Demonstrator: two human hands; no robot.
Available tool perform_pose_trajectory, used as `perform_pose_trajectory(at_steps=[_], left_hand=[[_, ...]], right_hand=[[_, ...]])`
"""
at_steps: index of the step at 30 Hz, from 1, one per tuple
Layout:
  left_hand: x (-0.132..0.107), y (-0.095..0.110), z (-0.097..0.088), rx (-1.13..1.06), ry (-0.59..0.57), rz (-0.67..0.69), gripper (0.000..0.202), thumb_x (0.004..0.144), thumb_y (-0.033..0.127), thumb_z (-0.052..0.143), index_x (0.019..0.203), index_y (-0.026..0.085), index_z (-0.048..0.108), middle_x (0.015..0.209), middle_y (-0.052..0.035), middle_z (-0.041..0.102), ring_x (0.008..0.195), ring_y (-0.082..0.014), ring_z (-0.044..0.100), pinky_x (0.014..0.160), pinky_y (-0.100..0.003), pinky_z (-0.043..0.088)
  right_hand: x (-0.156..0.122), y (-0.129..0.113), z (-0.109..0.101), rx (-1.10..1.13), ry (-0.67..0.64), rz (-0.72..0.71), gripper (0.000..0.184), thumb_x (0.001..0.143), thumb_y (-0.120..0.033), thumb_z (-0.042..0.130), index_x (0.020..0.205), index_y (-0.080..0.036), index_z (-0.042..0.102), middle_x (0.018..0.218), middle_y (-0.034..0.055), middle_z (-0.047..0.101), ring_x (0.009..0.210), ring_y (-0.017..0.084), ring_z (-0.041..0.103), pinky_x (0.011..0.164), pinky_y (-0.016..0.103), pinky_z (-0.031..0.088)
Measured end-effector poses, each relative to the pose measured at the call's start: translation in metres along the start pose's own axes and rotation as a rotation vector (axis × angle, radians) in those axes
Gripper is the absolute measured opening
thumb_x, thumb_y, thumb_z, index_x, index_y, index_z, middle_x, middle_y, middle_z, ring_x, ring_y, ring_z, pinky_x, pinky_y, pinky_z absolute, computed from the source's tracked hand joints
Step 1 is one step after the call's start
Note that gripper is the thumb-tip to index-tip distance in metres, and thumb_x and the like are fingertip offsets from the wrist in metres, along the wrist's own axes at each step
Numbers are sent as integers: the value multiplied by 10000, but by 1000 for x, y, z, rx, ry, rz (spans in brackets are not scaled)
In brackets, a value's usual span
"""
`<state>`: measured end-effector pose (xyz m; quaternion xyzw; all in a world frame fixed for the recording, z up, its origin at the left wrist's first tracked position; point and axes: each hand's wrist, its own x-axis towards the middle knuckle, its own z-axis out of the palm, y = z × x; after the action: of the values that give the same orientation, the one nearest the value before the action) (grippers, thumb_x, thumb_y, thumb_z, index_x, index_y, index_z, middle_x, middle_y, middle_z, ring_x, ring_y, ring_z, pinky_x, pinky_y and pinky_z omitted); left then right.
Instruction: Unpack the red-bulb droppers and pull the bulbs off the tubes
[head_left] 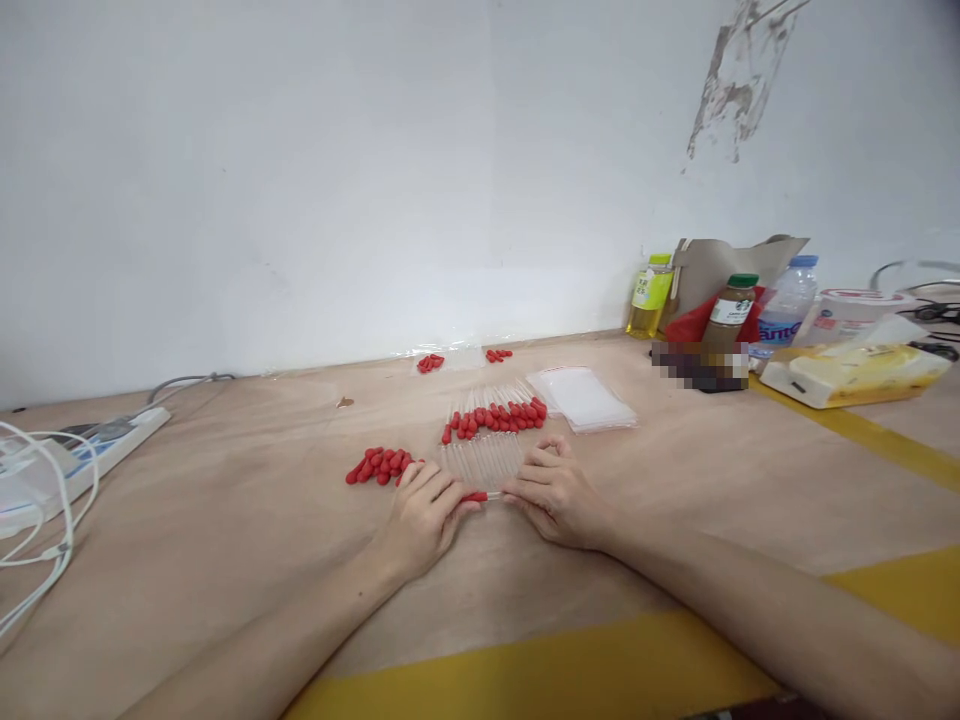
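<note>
Dropper (pixel 482 496) is lying level between both hands, just over the bench (pixel 225 560), with its long axis running left to right.

Head view: left hand (pixel 424 515) is pinching the red bulb end, grip closed on it. Right hand (pixel 556 492) is pinching the clear tube end, grip likewise closed. Both hands are sitting equally near.

Bare glass tubes (pixel 484 460) are lying just beyond the fingers. Loose red bulbs (pixel 379 466) are lying beyond the left hand, and a finished row (pixel 499 415) farther back.
</note>
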<state>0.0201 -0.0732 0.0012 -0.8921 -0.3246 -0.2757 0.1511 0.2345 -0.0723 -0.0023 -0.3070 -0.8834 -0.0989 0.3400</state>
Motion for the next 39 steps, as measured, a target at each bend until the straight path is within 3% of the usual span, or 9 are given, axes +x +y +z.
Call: perform_pose_trajectory(at_steps=[6, 11, 15, 20, 27, 32, 37, 39], left_hand=[[-8, -12, -12, 81, -20, 62, 201, 838, 173, 425, 780, 211, 614, 694, -32, 607, 696, -163, 493, 726, -350, 346], [-8, -42, -33, -91, 164, -304, 182, 849, 240, 439, 881, 214, 616, 841, -31, 596, 755, -144, 550, 689, -272, 428], [-1, -50, -45, -158, 190, -542, 235, 841, 301, 436, 954, 214, 622, 936, -33, 550, 854, -150, 554, 754, -261, 454], [-1, -54, -42, -233, 144, -694, 304, 831, 294, 404, 1030, 181, 604, 958, -58, 555, 875, -161, 555, 756, -291, 468], [1, -45, -34, -324, 204, -717, 306, 799, 338, 484, 1060, 189, 538, 834, -25, 600, 685, -125, 577, 648, -255, 471], [2, -32, -25, -278, 121, -654, 271, 784, 340, 523, 1019, 206, 544, 777, 1, 612, 666, -124, 562, 653, -255, 447], [14, -17, -11, -273, 36, -471, 222, 785, 321, 547, 984, 222, 549, 896, -7, 629, 776, -150, 555, 758, -312, 408], [25, -9, -4, -298, 11, -406, 204, 778, 302, 564, 966, 225, 551, 916, -8, 632, 833, -165, 550, 790, -331, 389]], right_hand=[[-6, 8, -8, 30, -12, 10, 264, 872, -269, 396, 762, -227, 632, 604, -9, 605, 679, 129, 472, 813, 346, 258], [-6, 26, -13, 17, 73, 314, 257, 867, -285, 410, 780, -226, 645, 732, 10, 649, 737, 139, 521, 753, 319, 268], [-5, 34, -6, 44, 45, 525, 182, 821, -215, 422, 854, -198, 601, 787, 32, 639, 705, 147, 545, 649, 268, 319], [-5, 38, 6, 20, 14, 541, 154, 760, -137, 413, 801, -179, 555, 789, 49, 614, 702, 157, 540, 613, 254, 358], [2, 21, 11, -123, -76, 486, 200, 826, -235, 418, 873, -202, 610, 868, 56, 640, 861, 192, 536, 765, 330, 320], [2, 16, 9, -137, -122, 451, 295, 845, -406, 417, 882, -199, 624, 943, 85, 630, 906, 213, 515, 795, 368, 286], [3, 30, 8, 48, 3, 565, 270, 870, -319, 377, 966, -212, 606, 952, 59, 639, 931, 201, 521, 784, 353, 328], [4, 35, 5, 162, 62, 513, 270, 853, -354, 420, 1004, -214, 594, 973, 54, 635, 926, 192, 529, 796, 342, 350]])
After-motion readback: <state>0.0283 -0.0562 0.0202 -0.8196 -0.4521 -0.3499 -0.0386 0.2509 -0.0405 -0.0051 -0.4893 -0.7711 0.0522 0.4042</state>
